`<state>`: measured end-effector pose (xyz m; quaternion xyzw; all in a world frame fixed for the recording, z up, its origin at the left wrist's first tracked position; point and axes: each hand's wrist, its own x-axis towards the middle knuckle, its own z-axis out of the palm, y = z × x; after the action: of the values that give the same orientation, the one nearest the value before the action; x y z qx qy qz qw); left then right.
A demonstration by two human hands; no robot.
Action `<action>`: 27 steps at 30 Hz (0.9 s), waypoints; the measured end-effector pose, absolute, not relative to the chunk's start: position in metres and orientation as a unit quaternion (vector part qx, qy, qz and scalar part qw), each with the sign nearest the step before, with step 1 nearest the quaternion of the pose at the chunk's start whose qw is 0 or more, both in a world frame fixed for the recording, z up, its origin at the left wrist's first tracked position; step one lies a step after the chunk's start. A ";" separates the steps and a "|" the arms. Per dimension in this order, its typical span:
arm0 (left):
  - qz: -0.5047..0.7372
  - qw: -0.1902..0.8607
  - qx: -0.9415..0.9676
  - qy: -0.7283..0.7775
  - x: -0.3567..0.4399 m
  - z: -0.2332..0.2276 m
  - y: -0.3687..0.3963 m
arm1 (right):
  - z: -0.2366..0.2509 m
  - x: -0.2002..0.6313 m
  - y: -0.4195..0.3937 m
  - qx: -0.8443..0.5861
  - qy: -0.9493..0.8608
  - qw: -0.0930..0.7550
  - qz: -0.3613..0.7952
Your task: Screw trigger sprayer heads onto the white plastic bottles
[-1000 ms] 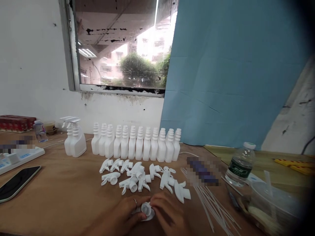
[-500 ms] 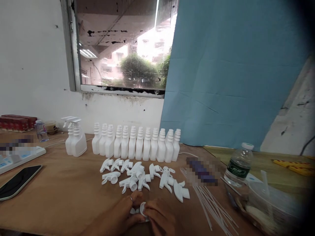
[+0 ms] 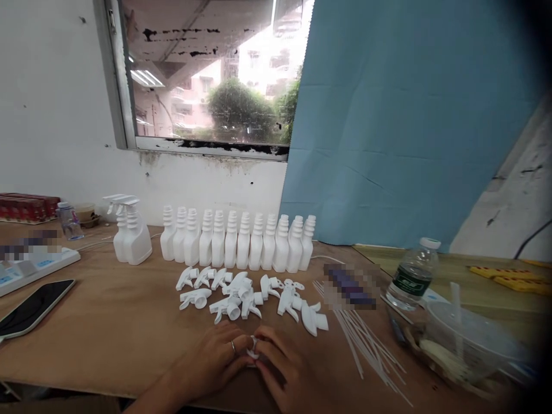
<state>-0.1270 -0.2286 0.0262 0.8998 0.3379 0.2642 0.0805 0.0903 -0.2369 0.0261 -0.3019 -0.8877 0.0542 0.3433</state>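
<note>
Both of my hands meet near the front edge of the wooden table (image 3: 107, 333). My left hand (image 3: 215, 359), with a ring on one finger, and my right hand (image 3: 282, 365) together grip a small white spray-trigger head (image 3: 252, 348), mostly hidden between the fingers. Just beyond lies a pile of several loose white trigger heads (image 3: 245, 296). Behind them stands a row of several white bottles without heads (image 3: 237, 242). Two bottles with heads fitted (image 3: 129, 233) stand to the left of the row.
Several thin white dip tubes (image 3: 366, 348) lie to the right of my hands. A water bottle (image 3: 411, 276) and a clear plastic container (image 3: 466, 345) stand at the right. A phone (image 3: 32, 307) and a power strip (image 3: 34, 267) lie at the left.
The view has risen slightly, so more of my hands and wrists shows. The hands have closed further around the trigger head, which now shows less.
</note>
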 end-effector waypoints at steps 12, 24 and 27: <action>0.222 0.088 0.903 0.357 -0.129 0.030 -0.234 | 0.019 0.091 -0.231 -0.325 -0.873 0.349 0.098; 0.209 0.137 0.904 0.347 -0.128 0.039 -0.234 | 0.023 0.088 -0.232 -0.302 -0.869 0.375 0.109; 0.204 0.146 0.903 0.348 -0.128 0.040 -0.235 | 0.025 0.087 -0.231 -0.309 -0.861 0.382 0.134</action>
<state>-0.1275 -0.2346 0.0398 0.9033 0.3479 0.2042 0.1461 0.0871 -0.2309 0.0246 -0.3091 -0.8608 0.1338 0.3816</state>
